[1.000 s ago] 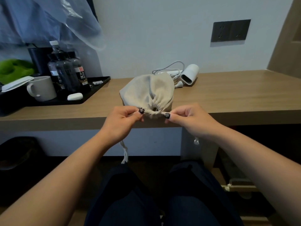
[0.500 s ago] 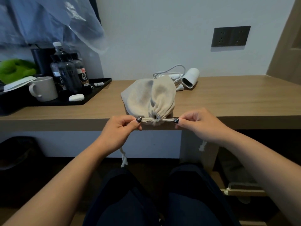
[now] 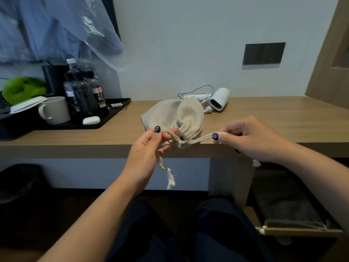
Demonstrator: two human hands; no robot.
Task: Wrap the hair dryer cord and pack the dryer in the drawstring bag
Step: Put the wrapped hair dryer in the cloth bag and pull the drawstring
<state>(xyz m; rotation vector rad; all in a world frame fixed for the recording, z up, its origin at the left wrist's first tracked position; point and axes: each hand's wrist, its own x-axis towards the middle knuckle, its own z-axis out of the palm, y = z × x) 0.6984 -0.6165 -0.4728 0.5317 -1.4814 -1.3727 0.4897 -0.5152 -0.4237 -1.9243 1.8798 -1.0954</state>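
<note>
Both hands, left hand (image 3: 149, 148) and right hand (image 3: 251, 138), pinch our drawstring bag (image 3: 181, 116) cords; we judge loosening the cinched mouth comes next.

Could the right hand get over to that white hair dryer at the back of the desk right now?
Probably yes. The hair dryer lies in the open behind the drawstring bag, with bare desk between it and the right hand. But that hand pinches a drawstring, so it must let go first.

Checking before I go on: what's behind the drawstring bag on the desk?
Behind the drawstring bag lies the white hair dryer with its cord loosely piled. The bag covers part of the cord. Bag's mouth is cinched; inside unseen.
</note>
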